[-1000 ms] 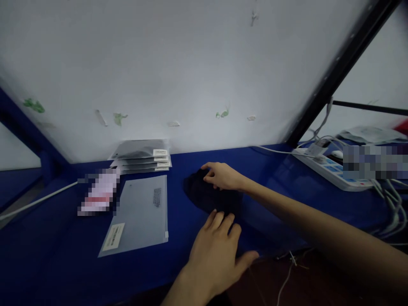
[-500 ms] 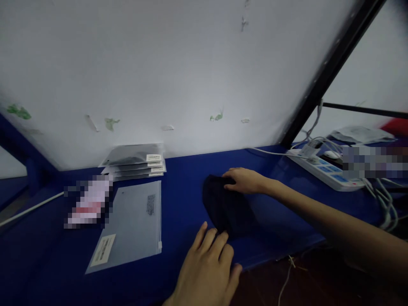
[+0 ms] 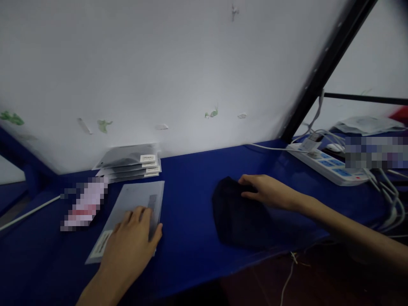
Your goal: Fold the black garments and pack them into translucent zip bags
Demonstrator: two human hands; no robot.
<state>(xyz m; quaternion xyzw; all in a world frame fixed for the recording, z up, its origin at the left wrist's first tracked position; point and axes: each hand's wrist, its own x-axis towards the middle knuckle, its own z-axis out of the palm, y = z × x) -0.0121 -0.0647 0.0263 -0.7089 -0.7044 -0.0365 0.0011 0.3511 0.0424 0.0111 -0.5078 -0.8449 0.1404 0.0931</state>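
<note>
A frosted zip bag [image 3: 130, 195] with a white label lies on the blue table, left of centre. My left hand [image 3: 134, 238] rests on top of it, fingers slightly bent and thumb spread toward the bag's right edge. Right of centre is a dark, folded piece of cloth [image 3: 236, 216]; its exact kind is hard to tell in the dim light. My right hand [image 3: 259, 189] has its thumb and fingers closed on the cloth's far right edge.
Against the wall lies a stack of similar labelled zip bags [image 3: 127, 157]. A pixelated pinkish item [image 3: 86, 204] sits at the left. On the right are a white power strip [image 3: 331, 165] and tangled cables [image 3: 390, 195]. The table's front edge [image 3: 248, 265] runs below the cloth.
My left hand has moved left from beside the cloth onto the zip bag. My right hand stays at the cloth, which now lies slightly farther right and looks more spread.
</note>
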